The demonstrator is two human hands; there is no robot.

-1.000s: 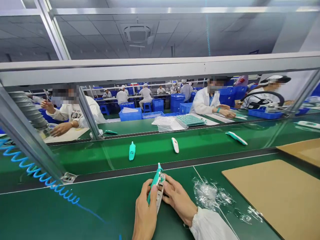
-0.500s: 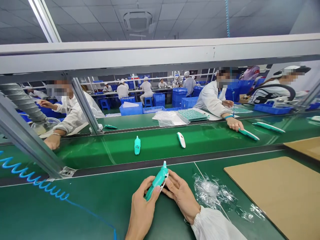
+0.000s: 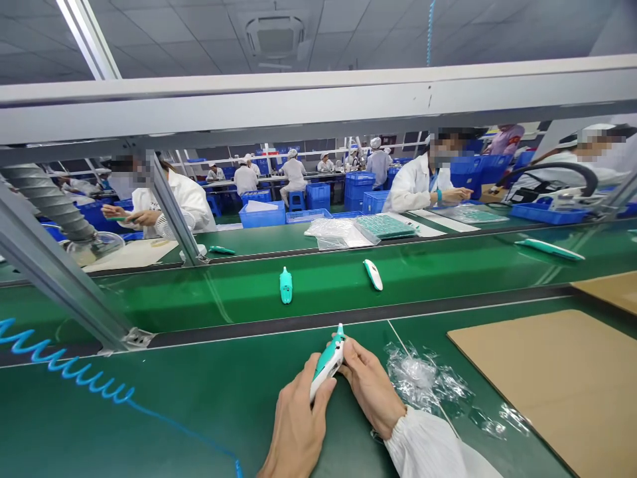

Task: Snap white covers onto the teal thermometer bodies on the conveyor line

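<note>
A teal-and-white ear thermometer with a narrow tip is held in front of me, tip pointing up and away, its white side partly turned toward me. My left hand is closed around its lower body, thumb on the near side. The fingers of my right hand are closed at its upper end, near the tip; my own fingers hide part of the casing. Beyond my hands, a teal thermometer and a white-faced thermometer lie apart on the green conveyor belt.
Crumpled clear plastic and a cardboard sheet lie to my right. A metal post and a coiled blue hose stand left. A white beam crosses above. Co-workers sit across the belt; another thermometer lies farther right.
The thermometer in my hands has turned, showing more of its white side. Belt thermometers appear shifted right. Both co-workers opposite have drawn their hands off the belt; one thermometer at right is gone.
</note>
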